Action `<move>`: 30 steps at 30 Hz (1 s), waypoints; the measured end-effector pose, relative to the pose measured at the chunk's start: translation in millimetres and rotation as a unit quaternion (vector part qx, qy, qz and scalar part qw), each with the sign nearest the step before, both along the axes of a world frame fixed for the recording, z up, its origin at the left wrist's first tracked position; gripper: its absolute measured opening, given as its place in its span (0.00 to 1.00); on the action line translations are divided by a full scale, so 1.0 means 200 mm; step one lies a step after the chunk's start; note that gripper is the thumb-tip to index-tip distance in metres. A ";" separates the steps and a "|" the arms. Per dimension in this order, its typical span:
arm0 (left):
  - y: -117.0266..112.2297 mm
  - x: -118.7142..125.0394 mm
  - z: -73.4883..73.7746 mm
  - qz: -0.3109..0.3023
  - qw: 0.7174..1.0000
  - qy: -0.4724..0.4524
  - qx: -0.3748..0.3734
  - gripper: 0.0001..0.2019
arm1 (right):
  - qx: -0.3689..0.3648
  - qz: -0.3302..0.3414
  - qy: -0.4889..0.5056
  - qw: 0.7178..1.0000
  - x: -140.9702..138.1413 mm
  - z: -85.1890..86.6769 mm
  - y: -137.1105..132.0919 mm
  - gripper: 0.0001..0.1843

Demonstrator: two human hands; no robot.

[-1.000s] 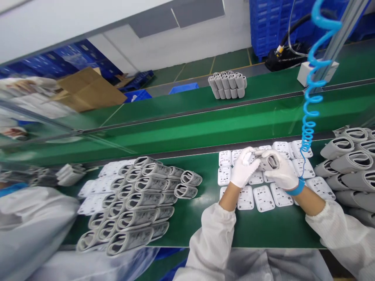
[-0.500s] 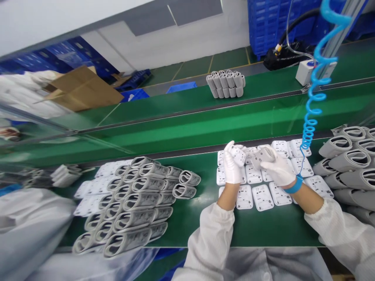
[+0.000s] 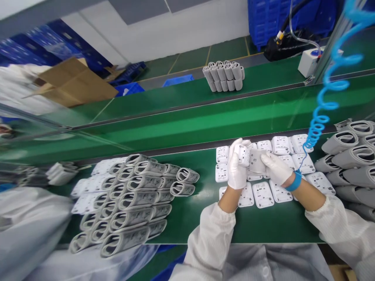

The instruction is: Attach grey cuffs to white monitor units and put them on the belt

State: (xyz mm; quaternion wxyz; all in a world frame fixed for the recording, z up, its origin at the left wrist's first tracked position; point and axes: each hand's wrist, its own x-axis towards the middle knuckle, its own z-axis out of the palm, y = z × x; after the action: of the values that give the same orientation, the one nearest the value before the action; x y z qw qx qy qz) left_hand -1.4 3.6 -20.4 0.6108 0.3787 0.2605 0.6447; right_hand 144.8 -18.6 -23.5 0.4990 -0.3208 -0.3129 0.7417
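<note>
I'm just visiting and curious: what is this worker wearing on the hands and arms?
Both the left hand and the right hand wear thin white gloves. The long white sleeves end in gathered cuffs short of the wrists. A blue wrist strap circles the right wrist, joined to a coiled blue cord.

Both hands are wearing thin white gloves of smooth, matt fabric: the left hand (image 3: 237, 171) is gripping a small white unit (image 3: 242, 154) of hard, slightly glossy plastic, and the right hand (image 3: 275, 168) is holding a grey cuff (image 3: 258, 161) that is looking like soft, matt cloth. A blue wrist strap (image 3: 294, 181) is showing a rubbery sheen. The counter (image 3: 263, 226) is carrying a green mat, smooth and faintly shiny. The rolled cuffs (image 3: 131, 203) on it are showing the same dull grey cloth. The coiled blue cord (image 3: 322, 117) is looking like glossy plastic. The sleeves (image 3: 211, 238) are showing thin, smooth white cloth.
</note>
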 end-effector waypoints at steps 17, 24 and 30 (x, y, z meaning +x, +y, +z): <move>0.01 -0.04 0.03 0.021 0.964 0.195 0.181 0.27 | 0.007 -0.013 -0.002 1.000 0.01 0.01 0.00 0.34; 0.00 -0.07 0.03 0.020 0.918 0.328 0.223 0.22 | -0.001 -0.015 -0.010 1.000 0.01 0.02 0.00 0.36; -0.01 -0.07 0.02 0.020 0.910 0.340 0.237 0.31 | 0.002 -0.029 -0.009 1.000 -0.01 0.04 0.00 0.36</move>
State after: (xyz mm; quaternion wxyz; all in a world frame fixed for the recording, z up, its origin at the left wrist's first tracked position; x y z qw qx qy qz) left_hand -15.4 1.7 -16.4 0.3645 0.7029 0.2995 0.5323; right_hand 141.9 -18.1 -16.4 0.5178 -0.3351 -0.3091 0.7239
